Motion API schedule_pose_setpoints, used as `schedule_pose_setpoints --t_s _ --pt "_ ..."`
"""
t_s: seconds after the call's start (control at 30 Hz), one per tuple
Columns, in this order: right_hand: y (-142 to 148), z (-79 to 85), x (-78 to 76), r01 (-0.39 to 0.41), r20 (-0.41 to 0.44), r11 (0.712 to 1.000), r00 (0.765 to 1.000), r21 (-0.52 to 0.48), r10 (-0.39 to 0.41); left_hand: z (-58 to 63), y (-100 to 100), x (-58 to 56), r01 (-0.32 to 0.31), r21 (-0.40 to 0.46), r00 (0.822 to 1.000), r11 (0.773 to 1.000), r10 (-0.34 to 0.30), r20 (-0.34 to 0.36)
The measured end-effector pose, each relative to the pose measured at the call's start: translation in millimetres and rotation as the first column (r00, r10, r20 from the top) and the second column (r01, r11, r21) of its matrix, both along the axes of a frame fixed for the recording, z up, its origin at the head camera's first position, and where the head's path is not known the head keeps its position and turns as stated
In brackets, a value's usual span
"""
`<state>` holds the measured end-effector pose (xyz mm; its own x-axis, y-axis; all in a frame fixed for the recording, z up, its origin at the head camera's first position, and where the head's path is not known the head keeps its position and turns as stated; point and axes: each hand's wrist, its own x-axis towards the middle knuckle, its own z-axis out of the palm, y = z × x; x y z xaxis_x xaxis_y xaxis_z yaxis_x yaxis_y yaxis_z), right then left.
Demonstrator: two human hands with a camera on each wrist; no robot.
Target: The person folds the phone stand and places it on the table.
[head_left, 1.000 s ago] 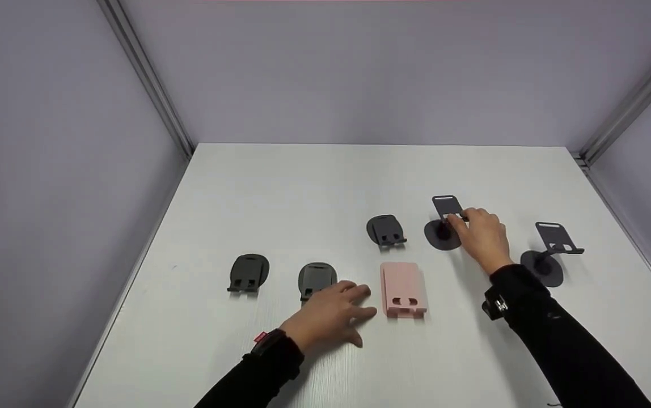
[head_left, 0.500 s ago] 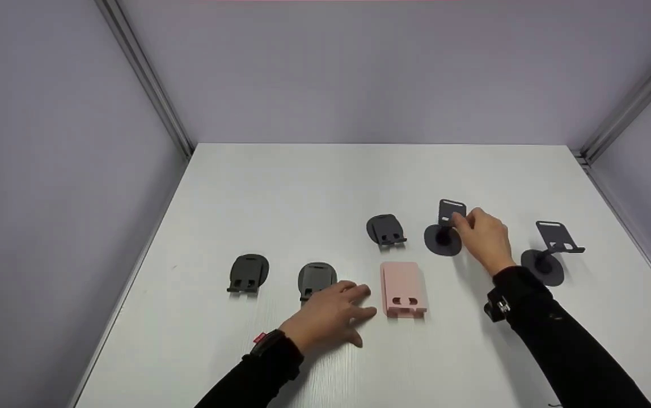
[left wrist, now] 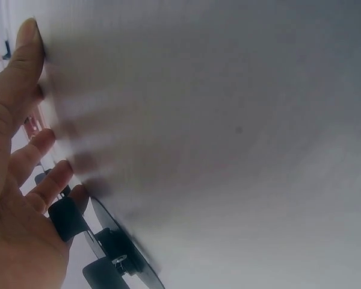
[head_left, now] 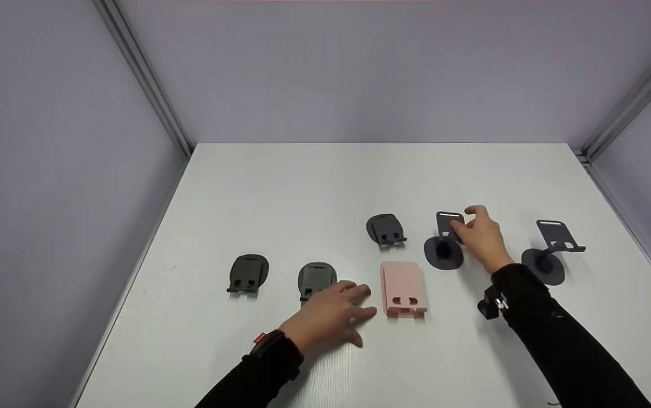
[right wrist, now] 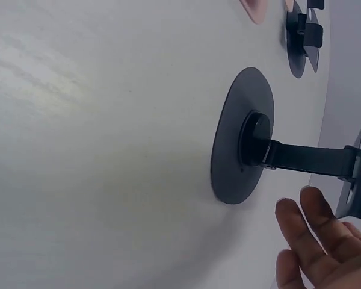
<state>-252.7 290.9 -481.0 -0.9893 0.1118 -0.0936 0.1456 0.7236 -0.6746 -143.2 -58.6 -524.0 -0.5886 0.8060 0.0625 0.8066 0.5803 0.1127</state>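
In the head view, my right hand (head_left: 482,238) is at the upper plate of a dark phone stand (head_left: 443,255); the thumb overlaps the plate's right edge and the index finger stands apart from it. The right wrist view shows loosely extended fingers (right wrist: 298,229) beside the raised arm of this phone stand (right wrist: 243,135), its round base flat on the table. My left hand (head_left: 328,314) rests with spread fingers near the table surface, overlapping the lower part of a folded dark phone stand (head_left: 317,276). In the left wrist view that stand (left wrist: 117,250) lies close by the fingers.
A pink folded phone stand (head_left: 402,286) lies between the hands. Another folded dark stand (head_left: 249,272) is at the left, and one more (head_left: 386,229) sits behind the pink one. An unfolded dark stand (head_left: 546,263) stands at the right. Grey walls (head_left: 325,73) surround the white table (head_left: 280,192).
The phone stand at my right hand has shifted towards me, and its plate has tilted and turned. My right index finger has lifted away from the plate. The left hand stays still.
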Motion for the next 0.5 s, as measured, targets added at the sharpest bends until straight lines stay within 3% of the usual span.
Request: schedule_pose_setpoints --t_s 0.17,0.27,0.5 --pt "2.9 2.8 -0.9 -0.054 0.090 0.983 0.993 -0.178 0.071 1.7 1.1 0.2 -0.017 -0.022 1.000 1.000 0.018 0.023" --pt "3.8 4.7 0.5 -0.044 0.134 0.962 0.987 -0.269 0.083 2.5 1.1 0.5 -0.014 -0.029 1.000 0.999 0.015 0.021" --pt "4.4 7.3 3.5 -0.032 0.138 0.958 0.988 -0.285 0.074 3.8 1.1 0.9 -0.008 -0.039 1.000 0.999 0.008 -0.004"
